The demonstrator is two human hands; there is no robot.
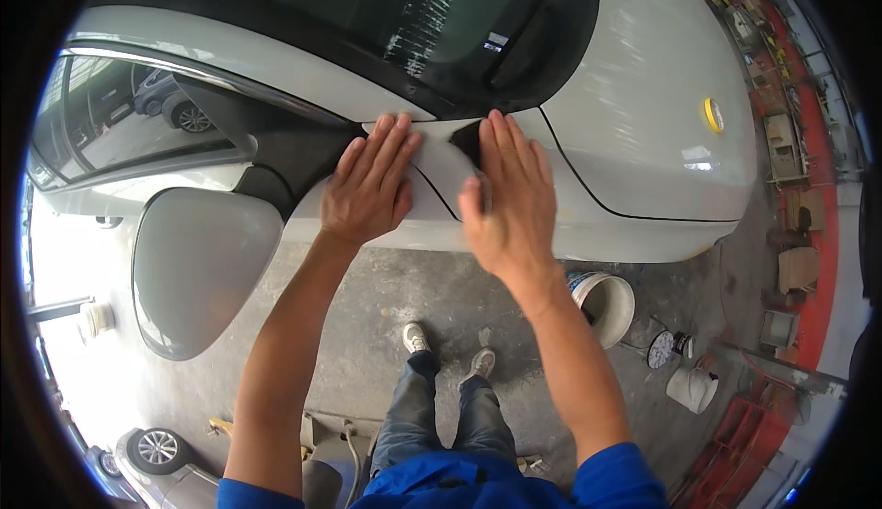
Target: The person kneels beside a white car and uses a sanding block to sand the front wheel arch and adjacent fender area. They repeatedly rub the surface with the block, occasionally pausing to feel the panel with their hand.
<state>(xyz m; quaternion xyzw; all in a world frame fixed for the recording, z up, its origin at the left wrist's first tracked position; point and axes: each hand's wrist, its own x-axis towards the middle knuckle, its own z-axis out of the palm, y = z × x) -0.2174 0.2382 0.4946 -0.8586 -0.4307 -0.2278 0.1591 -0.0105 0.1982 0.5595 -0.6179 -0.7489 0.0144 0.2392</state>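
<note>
Both of my hands lie on the pale grey car's front fender (579, 224), just below the base of the windshield (358, 22). My left hand (367, 183) is flat, fingers stretched out, at the foot of the windshield pillar beside the black window corner trim (294, 137). My right hand (512, 187) rests with straight fingers and its thumb apart, partly covering a small black triangular piece (468, 141). A faint curved, clear edge shows by the right thumb; what it is I cannot make out. On the hood (643, 59) sits a yellow roll of tape (714, 115).
The side mirror (207, 275) juts out at left, near my left forearm. A white bucket (606, 307) stands on the concrete floor (358, 298) under the fender; a smaller pail (691, 388) is farther right. Red shelving (808, 261) with boxes lines the right side.
</note>
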